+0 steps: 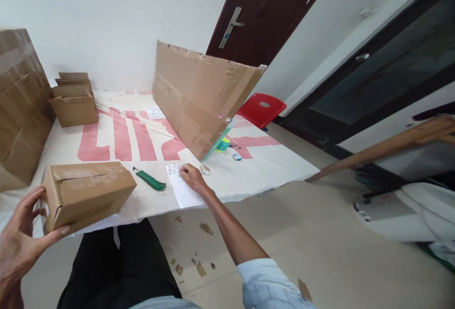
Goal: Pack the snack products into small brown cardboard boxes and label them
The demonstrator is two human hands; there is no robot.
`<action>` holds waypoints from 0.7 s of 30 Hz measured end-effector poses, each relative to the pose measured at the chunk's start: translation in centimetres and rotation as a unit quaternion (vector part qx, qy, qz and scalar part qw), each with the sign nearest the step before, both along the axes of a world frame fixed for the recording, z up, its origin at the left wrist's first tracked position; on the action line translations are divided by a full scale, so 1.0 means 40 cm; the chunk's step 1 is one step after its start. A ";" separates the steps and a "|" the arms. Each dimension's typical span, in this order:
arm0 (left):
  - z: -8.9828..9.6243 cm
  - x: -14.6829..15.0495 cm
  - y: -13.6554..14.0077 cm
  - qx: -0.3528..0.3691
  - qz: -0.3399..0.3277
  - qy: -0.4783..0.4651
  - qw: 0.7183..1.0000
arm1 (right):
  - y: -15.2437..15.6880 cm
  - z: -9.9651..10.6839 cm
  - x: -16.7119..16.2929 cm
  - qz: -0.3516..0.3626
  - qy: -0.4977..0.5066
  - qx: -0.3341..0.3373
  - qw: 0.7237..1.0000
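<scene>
A taped cardboard box lies at the table's front edge, and my left hand grips its left end, thumb along the near side and fingers behind. Over a white sheet of small printed labels, my right hand has its fingers pinched together at the printed top part. Whether a label is between the fingertips is hidden. Between box and sheet lies a green utility knife, its tip towards the back left. A small roll of clear tape sits just right of my right hand.
A large cardboard panel stands tilted on the table. Behind its edge are a green tape roll and a small blue-white item. Small open boxes and a big carton stand left. A red chair is beyond.
</scene>
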State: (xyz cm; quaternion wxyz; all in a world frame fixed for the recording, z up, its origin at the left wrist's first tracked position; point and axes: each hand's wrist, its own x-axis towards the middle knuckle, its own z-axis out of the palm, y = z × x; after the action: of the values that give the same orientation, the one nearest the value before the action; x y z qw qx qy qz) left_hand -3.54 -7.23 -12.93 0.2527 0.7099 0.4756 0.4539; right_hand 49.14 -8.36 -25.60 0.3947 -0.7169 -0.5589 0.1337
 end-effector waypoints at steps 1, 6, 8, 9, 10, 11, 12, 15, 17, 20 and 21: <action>0.003 0.003 0.000 -0.005 0.001 -0.011 1.000 | 0.004 -0.004 0.003 0.000 -0.005 -0.003 1.000; 0.005 0.009 0.004 -0.006 0.000 -0.027 1.000 | 0.015 -0.015 0.013 -0.004 -0.026 -0.021 0.999; 0.001 0.008 0.005 -0.004 0.002 -0.025 1.000 | 0.020 -0.016 0.013 -0.006 -0.034 -0.028 0.999; -0.001 0.007 0.005 -0.004 0.004 -0.025 1.000 | 0.022 -0.017 0.012 -0.007 -0.038 -0.030 0.999; -0.003 0.006 0.005 -0.003 0.004 -0.026 1.000 | 0.023 -0.016 0.011 -0.008 -0.041 -0.032 0.999; -0.004 0.005 0.004 -0.003 0.006 -0.026 1.000 | 0.025 -0.016 0.010 -0.009 -0.044 -0.035 0.998; -0.005 0.004 0.004 -0.004 0.006 -0.024 1.000 | 0.026 -0.016 0.009 -0.010 -0.047 -0.037 0.998; -0.005 0.002 0.001 -0.006 0.010 -0.017 1.000 | 0.027 -0.016 0.004 -0.016 -0.056 -0.043 0.997; -0.005 0.002 0.000 -0.003 0.010 -0.016 1.000 | 0.028 -0.016 0.002 -0.020 -0.061 -0.046 0.997; -0.006 0.003 0.000 0.007 0.008 -0.011 1.000 | 0.028 -0.017 0.002 -0.028 -0.066 -0.051 0.996; -0.007 0.003 0.000 0.014 0.007 -0.007 1.000 | 0.027 -0.017 0.002 -0.033 -0.067 -0.052 0.996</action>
State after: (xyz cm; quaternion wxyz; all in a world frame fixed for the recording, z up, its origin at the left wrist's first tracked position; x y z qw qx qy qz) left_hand -3.42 -7.22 -13.19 0.2428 0.7071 0.4723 0.4669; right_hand 49.22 -7.29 -26.30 0.3227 -0.7621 -0.5521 0.1014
